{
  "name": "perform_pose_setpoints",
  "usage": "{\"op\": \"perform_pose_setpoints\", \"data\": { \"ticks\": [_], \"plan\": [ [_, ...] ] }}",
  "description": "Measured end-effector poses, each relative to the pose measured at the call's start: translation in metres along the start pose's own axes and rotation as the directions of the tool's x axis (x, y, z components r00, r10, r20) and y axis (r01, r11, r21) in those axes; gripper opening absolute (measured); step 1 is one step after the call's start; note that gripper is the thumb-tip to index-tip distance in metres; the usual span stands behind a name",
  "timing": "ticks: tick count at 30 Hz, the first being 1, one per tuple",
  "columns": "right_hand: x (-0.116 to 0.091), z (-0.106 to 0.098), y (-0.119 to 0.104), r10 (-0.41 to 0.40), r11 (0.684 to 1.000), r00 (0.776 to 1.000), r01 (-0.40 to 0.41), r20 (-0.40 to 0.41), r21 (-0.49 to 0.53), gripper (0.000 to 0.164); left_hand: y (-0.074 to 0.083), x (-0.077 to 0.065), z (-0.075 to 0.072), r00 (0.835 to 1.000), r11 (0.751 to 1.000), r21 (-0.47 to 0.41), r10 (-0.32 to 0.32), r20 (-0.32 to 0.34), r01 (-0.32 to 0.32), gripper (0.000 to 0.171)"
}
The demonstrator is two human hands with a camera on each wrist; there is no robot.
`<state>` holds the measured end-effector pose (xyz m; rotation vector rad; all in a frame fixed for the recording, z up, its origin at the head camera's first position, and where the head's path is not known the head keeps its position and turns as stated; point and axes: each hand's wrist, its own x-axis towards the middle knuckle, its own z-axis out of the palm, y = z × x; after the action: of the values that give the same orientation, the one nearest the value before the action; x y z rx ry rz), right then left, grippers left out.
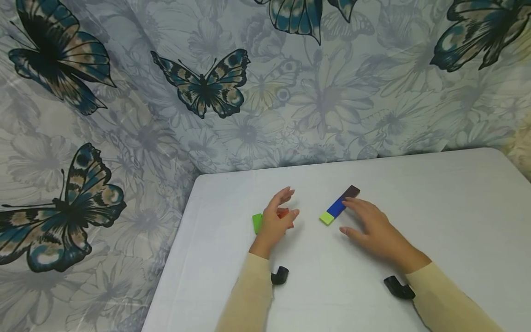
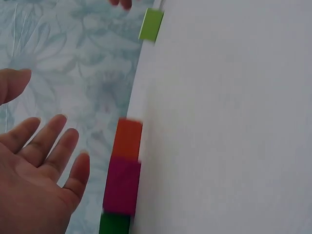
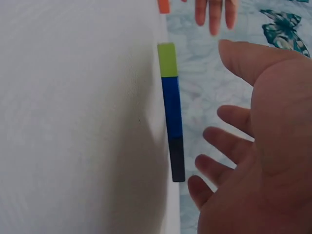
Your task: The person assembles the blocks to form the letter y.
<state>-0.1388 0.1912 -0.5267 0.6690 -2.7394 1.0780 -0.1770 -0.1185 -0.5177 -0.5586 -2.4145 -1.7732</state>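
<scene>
Close beside a row of blocks, my right hand (image 1: 375, 233) holds nothing, its fingers spread and loosely bent. That row joins a lime green block (image 3: 168, 60), a longer blue block (image 3: 172, 108) and a dark block (image 3: 177, 160) end to end; the fingertips overlap its side in the head view. My left hand (image 1: 274, 223) is over a second row, fingers apart and nothing between them. There lie a green block (image 1: 257, 223), a magenta block (image 2: 122, 186) and an orange block (image 2: 128, 139). In the head view the left hand hides the middle of this row.
Both rows lie on a white table (image 1: 323, 286) with rounded far corners. A butterfly-patterned covering (image 1: 265, 133) rises behind it and along the left. Black wrist straps or mounts (image 1: 280, 275) stick out below both sleeves.
</scene>
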Motion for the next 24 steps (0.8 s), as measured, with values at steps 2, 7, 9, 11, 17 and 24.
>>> {"op": "perform_pose_setpoints", "data": {
  "ticks": [2,7,9,11,17,24],
  "plan": [
    [-0.001,0.001,0.000,-0.007,1.000,0.999,0.008,0.032,-0.014,0.075,-0.004,0.000,-0.009,0.998,1.000,-0.004,-0.010,-0.055,0.010,0.061],
    [-0.004,0.006,0.001,0.002,1.000,0.995,-0.002,0.102,0.004,0.079,-0.020,-0.002,-0.025,0.979,0.997,-0.028,-0.071,-0.189,0.067,0.053],
    [-0.005,0.009,0.001,0.004,0.999,0.993,-0.008,0.118,0.035,0.079,-0.026,-0.003,-0.028,0.971,0.996,-0.042,-0.089,-0.221,0.081,0.049],
    [-0.006,0.012,0.001,-0.001,0.998,0.992,-0.007,0.130,0.061,0.079,-0.031,-0.004,-0.029,0.968,0.995,-0.043,-0.101,-0.229,0.093,0.047],
    [-0.009,0.016,-0.001,-0.026,0.998,0.987,0.016,0.161,0.062,0.082,-0.034,-0.005,-0.026,0.982,0.989,0.052,-0.133,-0.131,0.141,0.052],
    [-0.009,0.017,0.001,-0.044,0.999,0.980,0.040,0.196,0.025,0.085,-0.033,-0.005,-0.025,0.986,0.979,0.124,-0.161,-0.035,0.164,0.056]
  ]
}}
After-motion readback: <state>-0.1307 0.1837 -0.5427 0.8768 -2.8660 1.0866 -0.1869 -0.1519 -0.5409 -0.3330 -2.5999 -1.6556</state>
